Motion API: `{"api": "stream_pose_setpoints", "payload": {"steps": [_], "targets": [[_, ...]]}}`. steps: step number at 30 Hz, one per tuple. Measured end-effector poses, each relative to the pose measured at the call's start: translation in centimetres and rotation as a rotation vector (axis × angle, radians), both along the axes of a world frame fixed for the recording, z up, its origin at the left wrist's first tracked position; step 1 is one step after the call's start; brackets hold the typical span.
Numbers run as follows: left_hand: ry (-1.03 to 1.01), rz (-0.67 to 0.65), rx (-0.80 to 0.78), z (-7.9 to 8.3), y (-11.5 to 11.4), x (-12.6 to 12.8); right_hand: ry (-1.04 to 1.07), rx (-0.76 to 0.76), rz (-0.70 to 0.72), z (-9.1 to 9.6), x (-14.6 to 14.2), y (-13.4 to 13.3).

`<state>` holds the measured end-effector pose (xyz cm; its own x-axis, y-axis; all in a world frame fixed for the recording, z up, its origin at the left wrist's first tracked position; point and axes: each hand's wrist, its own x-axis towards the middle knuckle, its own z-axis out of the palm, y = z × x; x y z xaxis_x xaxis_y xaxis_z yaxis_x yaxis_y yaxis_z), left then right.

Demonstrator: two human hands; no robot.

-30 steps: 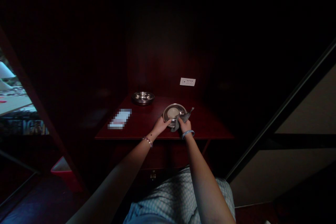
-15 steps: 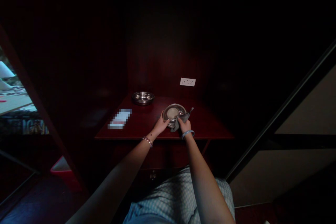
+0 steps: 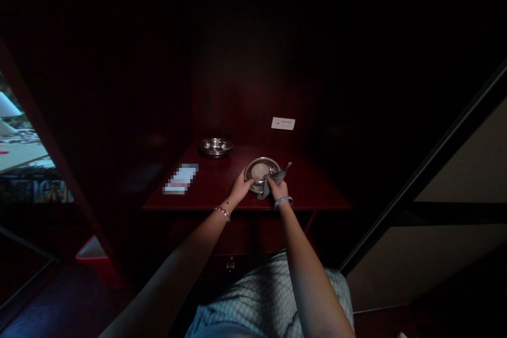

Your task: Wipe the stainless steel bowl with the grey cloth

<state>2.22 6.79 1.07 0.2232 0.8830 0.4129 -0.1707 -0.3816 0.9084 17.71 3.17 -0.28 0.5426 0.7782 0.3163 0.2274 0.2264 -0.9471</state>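
Note:
A round, shallow metal bowl (image 3: 259,170) is held tilted toward me above the front of the dark red desk (image 3: 222,185). My left hand (image 3: 241,188) grips its left rim, thumb on the inner side and the other fingers hidden behind. A grey cloth (image 3: 277,175) is bunched in my right hand (image 3: 279,189), which presses it against the bowl's lower right rim and inside. One corner of the cloth sticks up to the right. Farther back on the left stand more metal bowls (image 3: 216,148), seemingly stacked.
A blurred-out rectangular item (image 3: 181,178) lies on the desk's left side. The back wall carries a white socket plate (image 3: 283,123). Below the desk is a drawer with a metal knob (image 3: 230,264). On the floor at left stands a red bin (image 3: 99,261). Dark side panels flank the desk.
Almost nothing differs. The bowl and my left hand have shifted very slightly left; my right hand still presses the cloth on the bowl.

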Motion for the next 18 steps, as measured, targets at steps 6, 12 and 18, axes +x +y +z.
{"api": "stream_pose_setpoints", "payload": {"steps": [6, 12, 18], "targets": [[-0.013, 0.036, -0.038, 0.65, -0.45, -0.01, -0.031, -0.014, 0.004, 0.28, -0.25, -0.31], [0.013, 0.076, -0.073, 0.60, -0.40, -0.21, -0.051, -0.019, 0.003, 0.42, -0.38, -0.43], [0.140, 0.066, -0.027, 0.23, -0.42, -0.31, -0.008, -0.020, -0.018, 0.36, -0.16, -0.31]]}}
